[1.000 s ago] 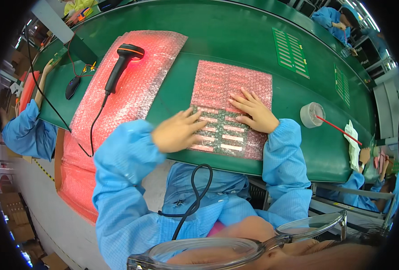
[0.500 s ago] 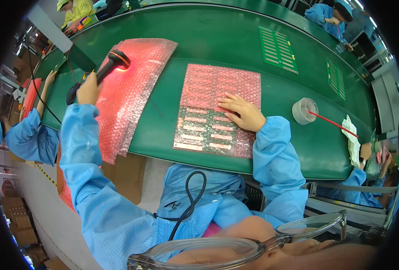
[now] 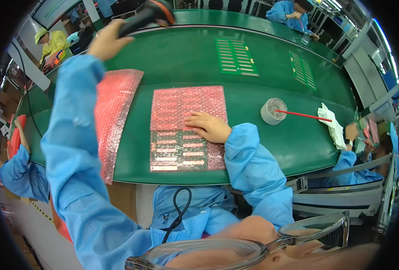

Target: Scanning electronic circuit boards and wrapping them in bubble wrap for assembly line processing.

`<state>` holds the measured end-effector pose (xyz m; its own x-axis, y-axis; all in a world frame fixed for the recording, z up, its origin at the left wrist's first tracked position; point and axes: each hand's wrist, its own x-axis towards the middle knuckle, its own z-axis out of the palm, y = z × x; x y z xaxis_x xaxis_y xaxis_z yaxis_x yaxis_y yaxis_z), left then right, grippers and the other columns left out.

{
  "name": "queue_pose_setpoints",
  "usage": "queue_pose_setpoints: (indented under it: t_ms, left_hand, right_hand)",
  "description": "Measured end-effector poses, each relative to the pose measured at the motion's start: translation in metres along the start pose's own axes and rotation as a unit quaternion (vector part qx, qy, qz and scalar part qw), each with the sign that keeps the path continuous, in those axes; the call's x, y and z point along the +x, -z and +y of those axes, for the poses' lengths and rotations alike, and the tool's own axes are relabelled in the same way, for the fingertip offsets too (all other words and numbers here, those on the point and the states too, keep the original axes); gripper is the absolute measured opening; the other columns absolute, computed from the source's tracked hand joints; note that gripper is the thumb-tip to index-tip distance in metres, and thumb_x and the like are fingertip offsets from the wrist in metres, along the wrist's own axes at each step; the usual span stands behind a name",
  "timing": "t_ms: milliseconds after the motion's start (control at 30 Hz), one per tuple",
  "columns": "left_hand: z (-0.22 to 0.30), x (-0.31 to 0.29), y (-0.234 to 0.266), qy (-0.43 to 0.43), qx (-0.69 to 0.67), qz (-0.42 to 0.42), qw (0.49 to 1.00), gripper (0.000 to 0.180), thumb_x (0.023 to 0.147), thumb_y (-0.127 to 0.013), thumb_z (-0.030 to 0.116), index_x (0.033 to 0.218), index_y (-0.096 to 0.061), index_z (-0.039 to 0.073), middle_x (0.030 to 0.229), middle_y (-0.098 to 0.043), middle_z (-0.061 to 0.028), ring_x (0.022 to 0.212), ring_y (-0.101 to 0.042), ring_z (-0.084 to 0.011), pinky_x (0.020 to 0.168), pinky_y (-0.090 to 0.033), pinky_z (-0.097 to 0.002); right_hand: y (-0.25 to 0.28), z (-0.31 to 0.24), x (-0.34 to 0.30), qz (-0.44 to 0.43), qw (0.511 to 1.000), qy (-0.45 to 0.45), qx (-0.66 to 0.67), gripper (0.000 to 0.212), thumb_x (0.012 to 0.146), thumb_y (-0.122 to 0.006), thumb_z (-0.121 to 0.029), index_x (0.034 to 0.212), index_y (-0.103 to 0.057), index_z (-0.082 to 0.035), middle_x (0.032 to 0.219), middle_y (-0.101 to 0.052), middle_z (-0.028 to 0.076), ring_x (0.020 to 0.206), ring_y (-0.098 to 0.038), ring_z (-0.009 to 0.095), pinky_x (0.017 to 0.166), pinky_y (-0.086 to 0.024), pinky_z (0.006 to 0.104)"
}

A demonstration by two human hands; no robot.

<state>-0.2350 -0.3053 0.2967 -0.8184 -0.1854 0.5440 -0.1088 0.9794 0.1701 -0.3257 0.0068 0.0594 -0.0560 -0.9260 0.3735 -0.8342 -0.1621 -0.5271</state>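
My left hand (image 3: 106, 42) is raised at the upper left, its fingers wrapped round the handle of a black and orange handheld barcode scanner (image 3: 152, 15). In front of me on the green bench lies a pink bubble-wrap bag (image 3: 217, 155). A panel of circuit boards with rows of pale strips (image 3: 165, 159) shows through its lower part. My right hand (image 3: 210, 127) rests on the bag's right half, fingers stretched out and lying flat. Left of it is a stack of pink bubble-wrap bags (image 3: 114, 108), partly hidden by my left sleeve.
On the green bench (image 3: 249, 162) stands a round clear tub (image 3: 273, 111) with a red stick across it, pointing to a crumpled white cloth (image 3: 332, 128). Green circuit panels (image 3: 236, 57) lie farther back. Co-workers sit on both sides and across the bench.
My left hand has lifted the scanner up and away from the bag stack; its red light no longer shows. The view has shifted. My right hand stays flat on the bag.
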Motion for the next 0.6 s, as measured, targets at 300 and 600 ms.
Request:
queue_pose_setpoints:
  t_ms: [300,600]
  left_hand:
    - [0.097,0.034,-0.2,-0.005,-0.153,-0.135,0.979,0.042,0.073,-0.07,0.018,0.108,-0.05,0.006,0.094,-0.06,-0.0172,0.09,-0.058,-0.0325,0.078,-0.044,-0.0389]
    - [0.091,0.026,-0.224,0.02,-0.119,-0.174,0.977,0.042,0.073,-0.069,0.019,0.109,-0.051,0.007,0.096,-0.06,-0.017,0.093,-0.058,-0.033,0.079,-0.045,-0.0399]
  right_hand:
    - [-0.002,0.009,0.0,0.004,1.0,0.017,0.021,0.028,0.084,-0.056,-0.01,0.111,-0.058,-0.006,0.12,-0.055,0.007,0.121,-0.042,0.03,0.099,-0.037,0.0391]
    - [-0.005,0.011,0.003,0.018,0.999,0.026,0.018,0.031,0.08,-0.057,-0.01,0.111,-0.058,-0.007,0.12,-0.055,0.006,0.121,-0.043,0.029,0.099,-0.038,0.0381]
